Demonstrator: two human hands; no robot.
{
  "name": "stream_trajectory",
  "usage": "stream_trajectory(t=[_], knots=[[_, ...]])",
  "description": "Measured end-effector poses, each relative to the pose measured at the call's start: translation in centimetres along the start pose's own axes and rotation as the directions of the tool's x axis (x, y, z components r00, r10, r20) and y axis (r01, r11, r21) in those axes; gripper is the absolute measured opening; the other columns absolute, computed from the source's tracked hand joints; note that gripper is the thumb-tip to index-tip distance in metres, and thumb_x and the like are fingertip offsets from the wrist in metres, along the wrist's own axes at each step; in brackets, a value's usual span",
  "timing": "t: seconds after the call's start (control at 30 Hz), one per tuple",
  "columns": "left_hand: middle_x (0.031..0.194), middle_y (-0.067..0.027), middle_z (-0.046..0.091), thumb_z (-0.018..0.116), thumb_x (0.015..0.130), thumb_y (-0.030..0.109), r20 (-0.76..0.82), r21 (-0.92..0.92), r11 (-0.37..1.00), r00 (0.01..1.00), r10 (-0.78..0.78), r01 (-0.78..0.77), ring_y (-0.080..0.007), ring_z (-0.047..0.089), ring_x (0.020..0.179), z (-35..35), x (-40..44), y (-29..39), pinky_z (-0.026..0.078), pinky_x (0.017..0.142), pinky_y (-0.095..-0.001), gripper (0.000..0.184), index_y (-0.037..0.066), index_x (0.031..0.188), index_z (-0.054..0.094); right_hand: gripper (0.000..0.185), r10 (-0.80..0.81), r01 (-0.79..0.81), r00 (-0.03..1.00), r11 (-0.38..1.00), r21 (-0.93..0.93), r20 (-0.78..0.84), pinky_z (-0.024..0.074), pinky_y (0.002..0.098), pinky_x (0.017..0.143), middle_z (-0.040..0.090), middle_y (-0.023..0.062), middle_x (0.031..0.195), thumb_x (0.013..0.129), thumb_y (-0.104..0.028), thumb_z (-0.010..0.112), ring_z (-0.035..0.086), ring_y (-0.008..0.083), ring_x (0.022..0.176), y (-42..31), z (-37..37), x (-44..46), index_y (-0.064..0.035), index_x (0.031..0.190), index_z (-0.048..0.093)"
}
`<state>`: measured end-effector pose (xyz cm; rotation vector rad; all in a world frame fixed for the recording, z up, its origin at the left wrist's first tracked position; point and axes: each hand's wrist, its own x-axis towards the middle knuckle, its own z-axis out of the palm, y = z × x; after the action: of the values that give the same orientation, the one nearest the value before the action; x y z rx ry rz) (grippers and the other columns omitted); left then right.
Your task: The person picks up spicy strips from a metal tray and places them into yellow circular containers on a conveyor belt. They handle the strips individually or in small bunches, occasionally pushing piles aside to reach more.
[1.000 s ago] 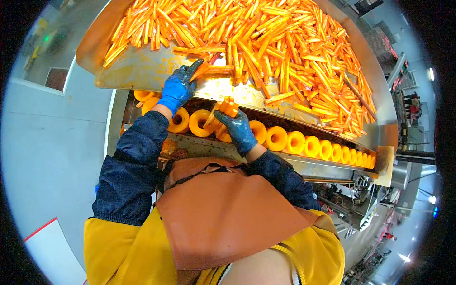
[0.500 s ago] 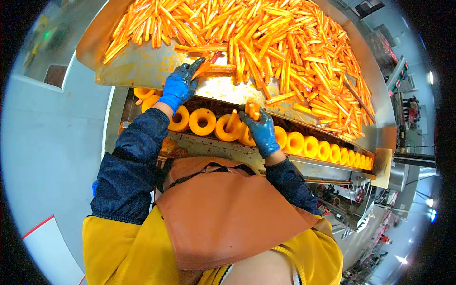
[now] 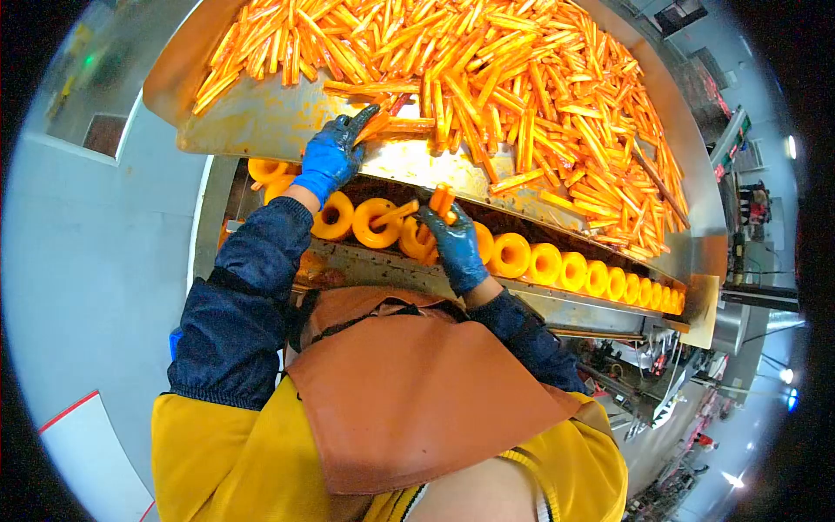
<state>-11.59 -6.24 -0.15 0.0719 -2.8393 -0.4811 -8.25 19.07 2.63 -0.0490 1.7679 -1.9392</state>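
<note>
My left hand (image 3: 330, 157), in a blue glove with dark, stained fingers, is over the near edge of the metal tray (image 3: 261, 117). Its fingers are closed on orange carrot sticks (image 3: 372, 128). My right hand (image 3: 458, 248), gloved the same way, pinches a few short upright carrot sticks (image 3: 442, 202) above a row of orange ring-shaped cups (image 3: 510, 255). One carrot stick (image 3: 397, 214) leans out of a cup (image 3: 370, 230) left of this hand. Partly hidden by my right fingers, another cup (image 3: 412, 237) also has a stick at its opening.
A large heap of carrot sticks (image 3: 522, 96) covers the tray's far and right parts. The cups run in a channel with a metal front rail (image 3: 365, 265). A pale wall (image 3: 104, 261) stands at left; machinery (image 3: 644, 374) is at right.
The row of cups has moved left, carrying the leaning stick with it. My right hand has shifted left and slightly down with its sticks. The left hand stays nearly still.
</note>
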Motion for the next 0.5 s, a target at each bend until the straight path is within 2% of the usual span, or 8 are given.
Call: stream_trajectory(t=[0.07, 0.1, 0.17, 0.23, 0.3, 0.37, 0.43, 0.5], knots=[[0.106, -0.022, 0.057, 0.059, 0.077, 0.018, 0.018, -0.013, 1.0, 1.0, -0.014, 0.014, -0.0384, 0.057, 0.094, -0.3, 0.1, 0.2, 0.049, 0.079, -0.0471, 0.073, 0.035, 0.14, 0.027, 0.014, -0.051, 0.045, 0.998, 0.989, -0.139, -0.04, 0.0429, 0.0216, 0.064, 0.06, -0.0009, 0.082, 0.086, -0.011, 0.062, 0.052, 0.006, 0.071, 1.3, -1.8, 0.5, -0.0053, 0.099, 0.062], [0.106, -0.022, 0.057, 0.059, 0.077, 0.018, 0.019, -0.013, 1.0, 1.0, -0.016, 0.016, -0.0384, 0.057, 0.094, -0.3, 0.1, 0.2, 0.049, 0.079, -0.0471, 0.073, 0.035, 0.14, 0.027, 0.014, -0.05, 0.044, 0.998, 0.989, -0.14, -0.039, 0.0429, 0.0216, 0.064, 0.06, -0.0009, 0.082, 0.086, -0.011, 0.062, 0.052, 0.006, 0.071, 0.6, -1.6, 0.3, -0.0053, 0.099, 0.062], [0.106, -0.022, 0.056, 0.059, 0.077, 0.018, 0.028, -0.006, 1.0, 0.999, -0.017, 0.017, -0.0384, 0.057, 0.093, -0.3, 0.1, 0.2, 0.049, 0.079, -0.0472, 0.073, 0.035, 0.14, 0.027, 0.023, -0.112, 0.116, 0.983, 0.993, 0.025, -0.146, 0.0457, 0.0224, 0.066, 0.06, -0.0006, 0.086, 0.084, -0.008, 0.064, 0.054, 0.0079, 0.073, -1.5, -1.1, -0.3, -0.003, 0.107, 0.061], [0.105, -0.0221, 0.057, 0.059, 0.077, 0.018, 0.023, -0.001, 1.0, 1.0, -0.012, 0.012, -0.0385, 0.057, 0.093, 0.0, 0.1, 0.0, 0.049, 0.079, -0.0473, 0.072, 0.034, 0.14, 0.027, 0.025, -0.171, 0.183, 0.98, 0.977, 0.113, -0.105, 0.0457, 0.0232, 0.069, 0.061, 0.0007, 0.09, 0.084, -0.007, 0.063, 0.054, 0.0093, 0.078, -0.4, -1.4, 0.8, -0.0018, 0.109, 0.06], [0.105, -0.0221, 0.057, 0.059, 0.077, 0.018, 0.017, 0.005, 1.0, 1.0, -0.001, 0.001, -0.0386, 0.057, 0.093, 0.1, 0.2, 0.0, 0.049, 0.079, -0.0474, 0.072, 0.034, 0.14, 0.028, 0.031, -0.133, 0.132, 0.991, 0.957, 0.258, -0.014, 0.0456, 0.024, 0.074, 0.061, 0.0026, 0.098, 0.083, -0.007, 0.062, 0.055, 0.0108, 0.085, 0.6, -0.8, 1.7, -0.0009, 0.113, 0.059], [0.104, -0.022, 0.057, 0.058, 0.077, 0.017, -0.024, 0.008, 1.0, 1.0, 0.012, -0.012, -0.0386, 0.057, 0.093, 0.0, 0.0, 0.1, 0.049, 0.078, -0.0477, 0.071, 0.034, 0.139, 0.029, 0.023, -0.094, 0.05, 0.991, 0.918, 0.394, 0.094, 0.0464, 0.0254, 0.07, 0.062, 0.0031, 0.09, 0.084, -0.012, 0.061, 0.056, 0.0117, 0.078, -2.2, 2.5, 0.7, -0.0012, 0.104, 0.06], [0.104, -0.022, 0.057, 0.058, 0.077, 0.017, -0.027, 0.001, 1.0, 0.999, 0.018, -0.018, -0.0386, 0.057, 0.093, 0.2, 0.0, -0.1, 0.049, 0.078, -0.0477, 0.071, 0.034, 0.139, 0.029, 0.016, 0.118, -0.166, 0.967, 0.964, 0.208, 0.225, 0.047, 0.0262, 0.064, 0.062, 0.0035, 0.082, 0.083, -0.012, 0.061, 0.058, 0.0126, 0.07, 0.5, 2.3, 1.8, -0.0022, 0.096, 0.06], [0.104, -0.022, 0.057, 0.058, 0.077, 0.016, -0.034, -0.006, 1.0, 0.999, 0.023, -0.023, -0.0386, 0.057, 0.093, 0.1, 0.1, 0.0, 0.049, 0.078, -0.0477, 0.071, 0.034, 0.139, 0.029, 0.013, 0.121, -0.156, 0.977, 0.967, 0.203, 0.173, 0.0466, 0.026, 0.061, 0.062, 0.0038, 0.079, 0.083, -0.011, 0.061, 0.058, 0.0129, 0.066, 2.6, 2.4, 2.1, -0.0024, 0.093, 0.06]])
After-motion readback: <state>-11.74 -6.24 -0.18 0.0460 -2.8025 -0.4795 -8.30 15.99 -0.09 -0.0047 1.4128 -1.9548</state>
